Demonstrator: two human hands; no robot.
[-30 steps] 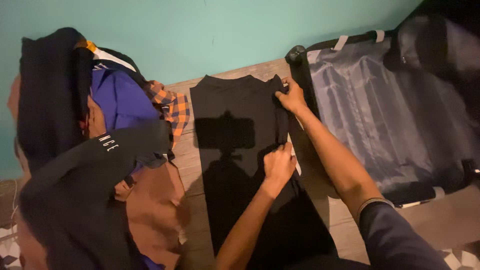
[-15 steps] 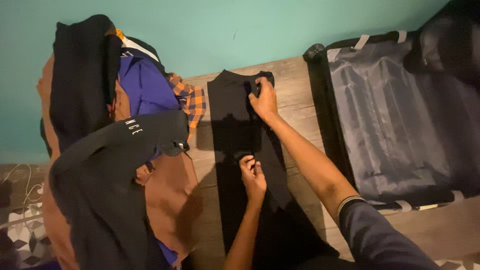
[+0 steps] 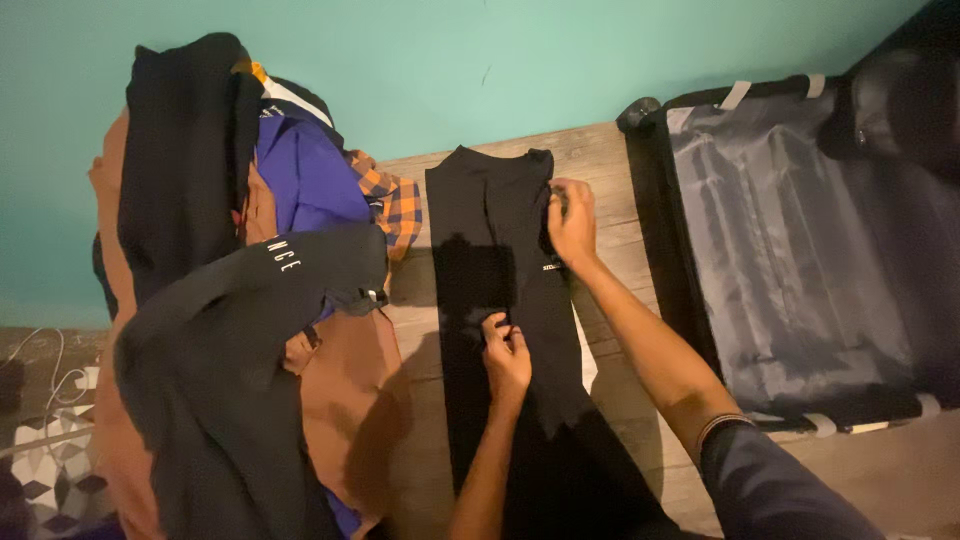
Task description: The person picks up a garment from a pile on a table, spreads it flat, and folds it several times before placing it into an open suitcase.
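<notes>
Two bare hands work on a long black folded fabric garment (image 3: 500, 300) laid lengthwise on the pale wooden plank floor (image 3: 610, 170), its collar end toward the teal wall (image 3: 450, 60) at 12 o'clock. Left hand (image 3: 506, 355) enters from 6 o'clock on a nearly vertical forearm and sits at the garment's middle, fingers curled and pinching a fold of the cloth beside the central crease. Right hand (image 3: 572, 225) reaches in from 5 o'clock on a long diagonal forearm, a dark blue sleeve (image 3: 780, 490) pushed up above a thin wristband; its fingers are bent and grip the garment's right edge just below the collar end. At 9 o'clock, just beside the garment, lies a heap of clothes: a black top with small white lettering (image 3: 240, 330), a purple garment (image 3: 310, 180), an orange-and-blue checked shirt (image 3: 395, 205) that nearly touches the black garment's upper left edge, and brown cloth (image 3: 345, 400). At 3 o'clock an open black suitcase with grey shiny lining and pale straps (image 3: 790, 240) lies flat, close to the right forearm but apart from the garment. A patterned tile patch with a white cable (image 3: 45, 440) shows at 8 o'clock.
</notes>
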